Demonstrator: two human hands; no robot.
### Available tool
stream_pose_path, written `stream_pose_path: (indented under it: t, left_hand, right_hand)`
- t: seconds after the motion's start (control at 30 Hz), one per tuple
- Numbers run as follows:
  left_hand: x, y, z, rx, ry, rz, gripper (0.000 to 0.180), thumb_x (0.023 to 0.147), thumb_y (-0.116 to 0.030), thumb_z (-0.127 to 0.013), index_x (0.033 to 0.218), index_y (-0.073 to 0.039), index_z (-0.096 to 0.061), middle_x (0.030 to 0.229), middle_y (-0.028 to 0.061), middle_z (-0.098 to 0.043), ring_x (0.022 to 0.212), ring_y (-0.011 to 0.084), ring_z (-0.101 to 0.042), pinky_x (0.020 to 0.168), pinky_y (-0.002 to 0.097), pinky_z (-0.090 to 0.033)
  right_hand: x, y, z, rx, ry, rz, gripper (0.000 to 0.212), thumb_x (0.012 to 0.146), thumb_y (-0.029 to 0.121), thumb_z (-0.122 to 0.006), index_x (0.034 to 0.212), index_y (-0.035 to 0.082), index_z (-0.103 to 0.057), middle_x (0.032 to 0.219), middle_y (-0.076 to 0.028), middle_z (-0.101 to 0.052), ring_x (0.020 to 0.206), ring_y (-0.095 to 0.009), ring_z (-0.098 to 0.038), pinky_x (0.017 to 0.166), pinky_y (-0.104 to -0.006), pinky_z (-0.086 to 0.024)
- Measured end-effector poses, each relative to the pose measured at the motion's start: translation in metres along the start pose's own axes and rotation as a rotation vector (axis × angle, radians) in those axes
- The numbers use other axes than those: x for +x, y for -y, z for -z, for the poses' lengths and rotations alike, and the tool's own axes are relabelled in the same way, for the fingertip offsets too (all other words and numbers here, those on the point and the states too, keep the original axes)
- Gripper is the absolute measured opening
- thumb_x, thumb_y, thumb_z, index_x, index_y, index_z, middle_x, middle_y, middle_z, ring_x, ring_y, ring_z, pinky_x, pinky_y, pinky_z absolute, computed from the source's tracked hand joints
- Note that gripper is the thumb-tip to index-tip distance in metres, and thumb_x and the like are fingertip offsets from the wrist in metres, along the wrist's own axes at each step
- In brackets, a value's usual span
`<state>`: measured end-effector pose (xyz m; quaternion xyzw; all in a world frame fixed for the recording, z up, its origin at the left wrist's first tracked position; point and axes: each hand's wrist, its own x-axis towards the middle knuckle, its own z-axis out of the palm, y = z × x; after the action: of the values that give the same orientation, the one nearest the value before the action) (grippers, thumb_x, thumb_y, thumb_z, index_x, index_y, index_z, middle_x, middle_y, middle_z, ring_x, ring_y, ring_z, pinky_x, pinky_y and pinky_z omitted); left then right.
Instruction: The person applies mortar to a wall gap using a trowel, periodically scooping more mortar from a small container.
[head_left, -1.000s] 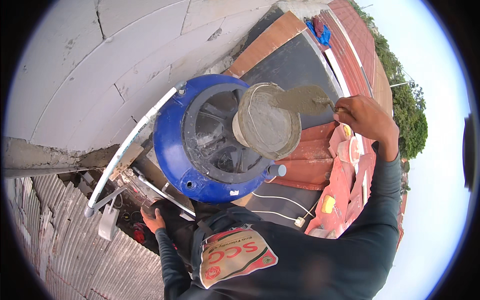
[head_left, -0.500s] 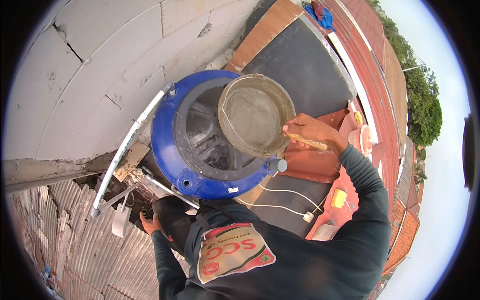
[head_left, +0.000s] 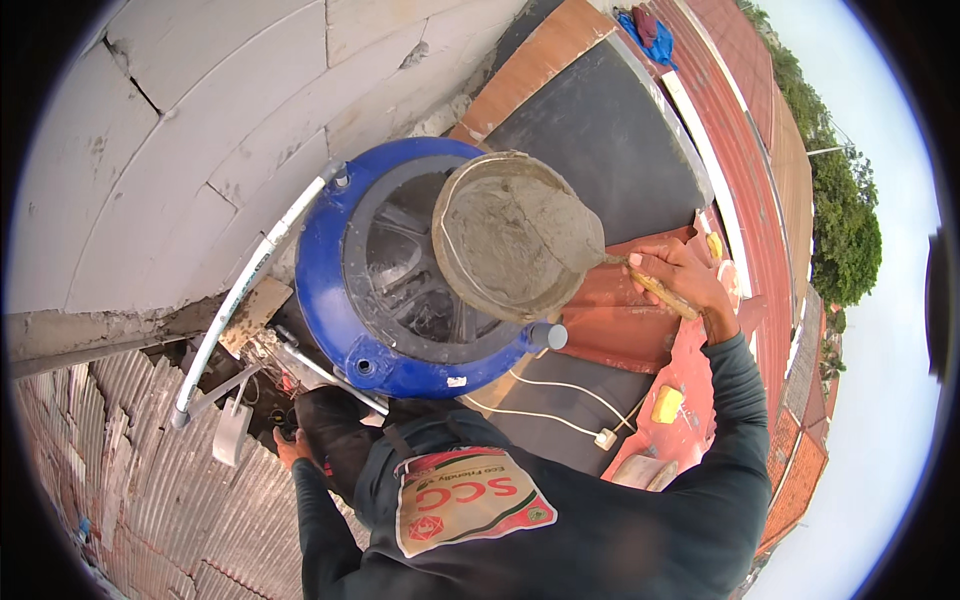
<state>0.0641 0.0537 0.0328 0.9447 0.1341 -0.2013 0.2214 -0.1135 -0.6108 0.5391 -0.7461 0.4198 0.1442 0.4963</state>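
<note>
My right hand is closed around the wooden handle of a trowel. Grey mortar covers its blade, which lies over the right side of a round bucket and blends with the wet mortar inside. That bucket rests on the dark lid of a blue water tank. Low at the left, beside my dark-clothed leg, is my left hand; its fingers look apart and no held thing shows. A flat grey-white tool or plate hangs close to that hand.
A bent white pipe arches left of the tank, before a pale block wall. Corrugated roofing lies below left. Right of the tank are a white cable with a plug, red sheet metal and a yellow sponge.
My right hand has moved right with the trowel, whose mortar-covered blade now reaches past the bucket's right rim. My left hand has shifted only slightly.
</note>
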Motion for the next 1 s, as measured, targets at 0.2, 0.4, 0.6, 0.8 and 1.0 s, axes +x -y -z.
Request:
stream_pose_path:
  t: [0.2, 0.4, 0.6, 0.8, 1.0]
  left_hand:
    - [-0.025, -0.012, -0.011, -0.071, 0.002, 0.010, 0.075, 0.084, -0.027, -0.080, 0.148, -0.004, -0.049, 0.121, 0.0278, -0.070, 0.112, 0.0430, -0.067, 0.098, 0.0479, -0.051]
    - [-0.029, 0.006, -0.030, -0.128, -0.028, 0.070, 0.065, 0.091, -0.031, -0.072, 0.146, -0.003, -0.051, 0.127, 0.0307, -0.066, 0.118, 0.0453, -0.064, 0.101, 0.0494, -0.050]
    - [-0.020, 0.019, -0.035, -0.114, -0.069, 0.159, 0.066, 0.096, -0.048, -0.064, 0.148, -0.010, -0.050, 0.129, 0.0293, -0.063, 0.120, 0.0461, -0.060, 0.102, 0.0512, -0.048]
    - [-0.050, -0.032, -0.038, -0.226, 0.183, 0.442, 0.090, 0.081, -0.056, -0.079, 0.154, -0.017, -0.043, 0.150, 0.0290, -0.045, 0.128, 0.0460, -0.057, 0.107, 0.0514, -0.048]
    - [-0.050, -0.031, -0.032, -0.204, 0.352, 0.610, 0.113, 0.067, -0.058, -0.089, 0.158, -0.020, -0.034, 0.165, 0.0260, -0.023, 0.139, 0.0436, -0.050, 0.113, 0.0518, -0.045]
  right_hand:
    - [-0.021, 0.031, 0.014, -0.030, -0.063, -0.005, 0.034, 0.104, 0.034, -0.061, 0.096, 0.002, -0.067, 0.069, -0.001, -0.059, 0.054, -0.007, -0.054, 0.047, -0.0227, -0.042]
    - [-0.020, 0.069, 0.024, -0.079, -0.068, 0.132, 0.034, 0.103, 0.033, -0.064, 0.098, -0.001, -0.068, 0.068, -0.003, -0.061, 0.048, -0.009, -0.053, 0.046, -0.0230, -0.041]
    - [0.016, 0.138, -0.005, -0.215, 0.063, 0.314, 0.038, 0.105, 0.035, -0.060, 0.098, -0.003, -0.066, 0.066, -0.006, -0.060, 0.045, -0.009, -0.050, 0.044, -0.0236, -0.037]
    - [0.096, 0.235, -0.096, -0.327, 0.340, 0.445, 0.033, 0.106, 0.029, -0.058, 0.104, -0.003, -0.066, 0.071, -0.007, -0.062, 0.050, -0.010, -0.054, 0.047, -0.0244, -0.040]
    - [0.210, 0.316, -0.254, -0.516, 0.626, 0.621, 0.033, 0.106, 0.030, -0.060, 0.109, -0.001, -0.068, 0.075, -0.003, -0.061, 0.058, -0.008, -0.054, 0.053, -0.0242, -0.042]
